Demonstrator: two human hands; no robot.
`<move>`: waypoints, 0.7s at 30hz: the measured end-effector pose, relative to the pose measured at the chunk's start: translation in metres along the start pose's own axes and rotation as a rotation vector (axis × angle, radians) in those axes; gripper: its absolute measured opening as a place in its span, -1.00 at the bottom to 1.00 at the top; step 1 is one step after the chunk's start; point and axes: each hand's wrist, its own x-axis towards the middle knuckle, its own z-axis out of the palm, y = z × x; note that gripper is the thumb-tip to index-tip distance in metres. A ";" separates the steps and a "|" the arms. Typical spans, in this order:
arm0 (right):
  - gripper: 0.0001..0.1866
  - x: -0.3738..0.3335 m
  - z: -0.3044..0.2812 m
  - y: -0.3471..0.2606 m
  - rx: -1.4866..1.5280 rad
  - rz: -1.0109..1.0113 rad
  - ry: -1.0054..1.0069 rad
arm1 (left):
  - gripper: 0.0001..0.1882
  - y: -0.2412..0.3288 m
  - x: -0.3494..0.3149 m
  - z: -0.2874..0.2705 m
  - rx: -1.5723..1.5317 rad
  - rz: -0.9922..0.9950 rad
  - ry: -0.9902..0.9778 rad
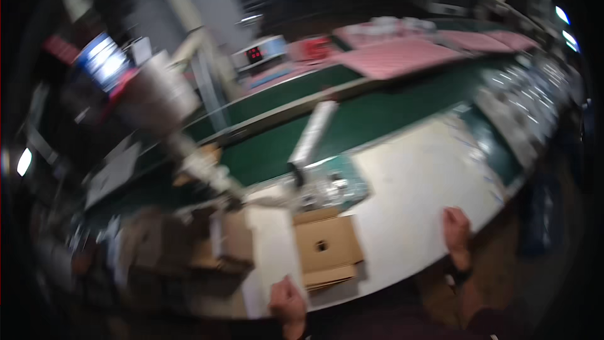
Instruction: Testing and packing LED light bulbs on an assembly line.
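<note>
A flat brown cardboard box with a small dark hole in its top lies on the pale worktop. Just left of the box's near corner, at the table's front edge, is my left hand, fingers curled into a fist and nothing visible in it. Farther right, near the same edge, my right hand is also closed, with no object showing. A dark band circles the right wrist. Neither hand touches the box. Motion blur softens the fingers of both.
Brown cartons stand at the left. Behind the box lie shiny clear bags on a green mat. Beyond runs a green conveyor belt, with pink sheets past it. More clear plastic packages fill the far right.
</note>
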 end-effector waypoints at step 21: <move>-0.55 0.008 -0.014 -0.009 -0.252 0.025 -0.368 | -0.81 0.003 -0.012 -0.007 -0.029 -0.062 0.128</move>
